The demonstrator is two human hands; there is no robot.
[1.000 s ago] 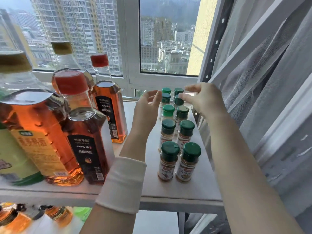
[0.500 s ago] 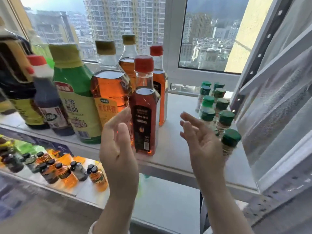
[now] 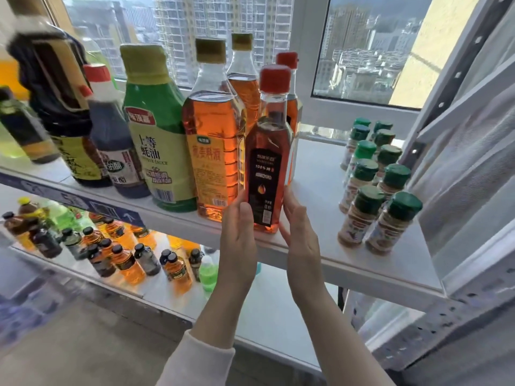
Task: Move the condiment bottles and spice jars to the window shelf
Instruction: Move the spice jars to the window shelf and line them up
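A slim red-capped oil bottle [image 3: 266, 168] with a black label stands at the front edge of the white window shelf [image 3: 320, 174]. My left hand [image 3: 238, 240] presses flat against its lower left side. My right hand [image 3: 299, 238] presses against its lower right side, so the bottle is clamped between both palms. To its left stands a row of larger bottles: an amber one [image 3: 211, 146], a green oyster sauce bottle [image 3: 156, 135] and dark sauce bottles [image 3: 111, 135]. Several green-capped spice jars [image 3: 373, 190] stand in two rows at the shelf's right end.
A lower shelf [image 3: 167, 288] holds several small bottles [image 3: 125, 257] of orange, dark and green liquid. The window frame [image 3: 306, 65] rises behind the shelf. A perforated metal rack post [image 3: 451, 79] and a grey curtain [image 3: 473, 135] close off the right side.
My hands drew back from the spice jars, swung left with the view, and closed in on both sides of the red-capped oil bottle.
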